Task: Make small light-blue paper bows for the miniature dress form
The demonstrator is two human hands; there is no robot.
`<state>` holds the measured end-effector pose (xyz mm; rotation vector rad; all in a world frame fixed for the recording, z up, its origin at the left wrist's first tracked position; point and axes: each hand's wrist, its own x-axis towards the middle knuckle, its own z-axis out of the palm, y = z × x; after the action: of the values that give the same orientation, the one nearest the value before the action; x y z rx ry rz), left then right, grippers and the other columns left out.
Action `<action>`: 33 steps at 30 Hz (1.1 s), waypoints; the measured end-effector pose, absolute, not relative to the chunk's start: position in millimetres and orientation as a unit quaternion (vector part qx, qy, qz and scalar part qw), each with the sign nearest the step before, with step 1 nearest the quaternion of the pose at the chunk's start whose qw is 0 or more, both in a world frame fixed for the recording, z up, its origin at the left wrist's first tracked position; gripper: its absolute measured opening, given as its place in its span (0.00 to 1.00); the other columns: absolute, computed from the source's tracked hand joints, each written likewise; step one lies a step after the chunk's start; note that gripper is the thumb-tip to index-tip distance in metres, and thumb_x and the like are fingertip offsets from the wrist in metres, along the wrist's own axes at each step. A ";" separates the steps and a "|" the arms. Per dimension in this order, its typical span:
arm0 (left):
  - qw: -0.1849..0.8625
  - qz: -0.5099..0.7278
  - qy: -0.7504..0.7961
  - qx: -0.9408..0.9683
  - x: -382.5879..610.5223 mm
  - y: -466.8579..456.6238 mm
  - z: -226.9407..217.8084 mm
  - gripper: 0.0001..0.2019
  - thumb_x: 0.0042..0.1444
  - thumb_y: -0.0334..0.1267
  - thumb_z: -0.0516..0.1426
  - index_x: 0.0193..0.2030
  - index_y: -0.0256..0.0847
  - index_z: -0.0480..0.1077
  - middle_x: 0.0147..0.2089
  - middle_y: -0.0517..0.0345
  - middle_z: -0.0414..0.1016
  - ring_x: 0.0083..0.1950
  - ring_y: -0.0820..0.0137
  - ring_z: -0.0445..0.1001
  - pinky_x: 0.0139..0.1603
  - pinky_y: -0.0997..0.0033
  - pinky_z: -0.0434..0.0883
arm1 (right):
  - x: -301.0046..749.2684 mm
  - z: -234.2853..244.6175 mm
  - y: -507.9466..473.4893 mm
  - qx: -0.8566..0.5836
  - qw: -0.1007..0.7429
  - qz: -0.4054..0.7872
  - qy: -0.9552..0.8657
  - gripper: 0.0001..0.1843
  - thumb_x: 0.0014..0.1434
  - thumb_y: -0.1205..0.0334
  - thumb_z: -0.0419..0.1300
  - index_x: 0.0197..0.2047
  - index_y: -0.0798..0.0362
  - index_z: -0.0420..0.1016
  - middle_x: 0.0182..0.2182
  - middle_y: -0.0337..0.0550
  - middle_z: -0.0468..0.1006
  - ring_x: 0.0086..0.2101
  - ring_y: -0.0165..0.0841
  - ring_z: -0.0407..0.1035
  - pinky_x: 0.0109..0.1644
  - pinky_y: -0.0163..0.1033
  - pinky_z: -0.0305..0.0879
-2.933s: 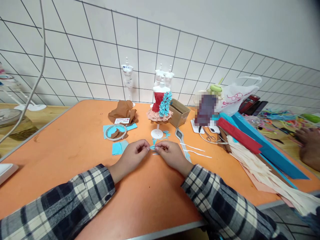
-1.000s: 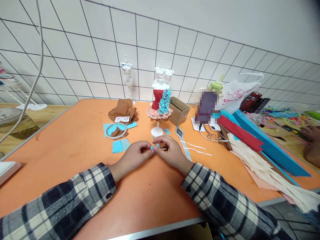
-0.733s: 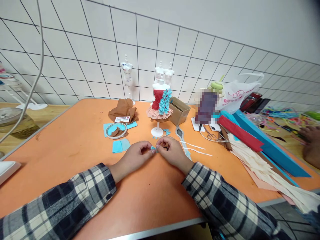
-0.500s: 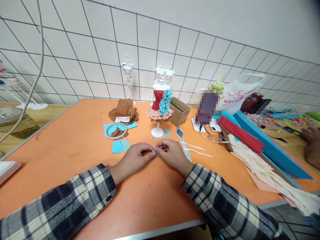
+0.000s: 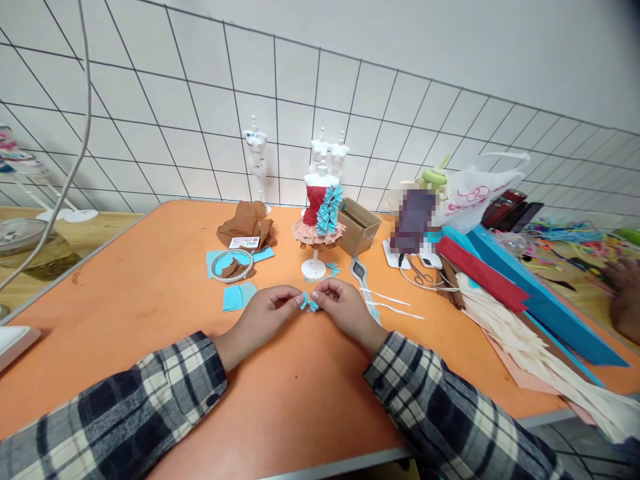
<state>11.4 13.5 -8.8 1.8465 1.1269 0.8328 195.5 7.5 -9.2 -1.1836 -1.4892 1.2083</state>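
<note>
Blue piece: The small blue piece point(image 5: 313, 306) is between the tips of your two hands, low over the counter point(image 5: 175, 327), in front of the dress form point(image 5: 321, 180).
Left fingers: On your left hand point(image 5: 260, 320), the thumb and forefinger are narrow, pinching one end of the piece.
Right fingers: Your right hand point(image 5: 350, 312) seems to pinch the other end, also narrow; the exact contact is partly hidden.
Dress, done: The form already wears a red bodice point(image 5: 313, 203), a pink ruffled skirt point(image 5: 315, 232) and a blue frill point(image 5: 329, 212) along one side; I judge this dress mostly formed.
Dress, left: Your blue piece is apart from the dress, and blue scraps point(image 5: 332, 269) lie beside the white base point(image 5: 313, 269); how much remains, I cannot tell.
Piece's look: It is light blue, thin, crumpled, a little like a bow; its finer folds are too small to see.
</note>
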 end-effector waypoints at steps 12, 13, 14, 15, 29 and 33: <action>0.372 0.329 0.433 0.752 10.7 11.6 -6.5 0.15 0.59 0.47 0.55 0.34 0.39 0.78 0.34 0.56 0.79 0.34 0.69 0.73 0.36 0.74 0.68 | 193.9 -6.5 5.5 -0.471 0.412 0.470 -0.622 0.07 0.52 0.58 0.62 0.29 0.53 0.72 0.24 0.35 0.70 0.25 0.27 0.62 0.30 0.33 0.59; 0.371 0.328 0.434 0.752 10.5 11.6 -6.6 0.15 0.59 0.47 0.55 0.34 0.39 0.78 0.34 0.55 0.79 0.34 0.69 0.74 0.36 0.74 0.68 | 193.7 -5.5 5.3 -0.468 0.412 0.475 -0.621 0.07 0.52 0.58 0.62 0.29 0.53 0.71 0.24 0.35 0.70 0.26 0.27 0.62 0.31 0.33 0.59; 0.371 0.326 0.435 0.752 10.5 11.7 -6.6 0.15 0.59 0.47 0.55 0.34 0.39 0.78 0.34 0.55 0.79 0.35 0.68 0.74 0.36 0.74 0.68 | 193.5 -4.6 5.1 -0.466 0.412 0.478 -0.620 0.08 0.51 0.58 0.62 0.29 0.53 0.71 0.24 0.35 0.70 0.26 0.27 0.62 0.31 0.33 0.59; 0.373 0.324 0.437 0.752 10.6 11.6 -6.5 0.15 0.59 0.46 0.55 0.34 0.39 0.78 0.34 0.55 0.79 0.35 0.68 0.74 0.36 0.73 0.68 | 193.4 -3.9 4.9 -0.464 0.413 0.482 -0.618 0.08 0.51 0.58 0.62 0.29 0.53 0.70 0.24 0.35 0.70 0.26 0.27 0.62 0.31 0.33 0.59; 0.377 0.295 0.444 0.757 13.0 12.7 -6.3 0.18 0.62 0.50 0.49 0.29 0.39 0.66 0.25 0.64 0.64 0.28 0.73 0.61 0.28 0.76 0.59 | 194.8 -6.5 6.6 -0.450 0.408 0.557 -0.566 0.14 0.50 0.57 0.63 0.39 0.54 0.71 0.25 0.35 0.70 0.26 0.27 0.66 0.30 0.33 0.62; 0.371 0.309 0.450 0.751 13.5 12.4 -2.5 0.19 0.63 0.50 0.47 0.29 0.39 0.67 0.25 0.64 0.65 0.28 0.72 0.62 0.29 0.75 0.60 | 195.4 -10.5 7.2 -0.449 0.417 0.522 -0.594 0.14 0.49 0.61 0.64 0.41 0.54 0.73 0.27 0.35 0.71 0.28 0.27 0.67 0.32 0.33 0.64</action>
<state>13.5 12.4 -2.5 1.9270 1.1551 0.7912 195.4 7.2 -10.5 -1.1268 -1.4905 1.3091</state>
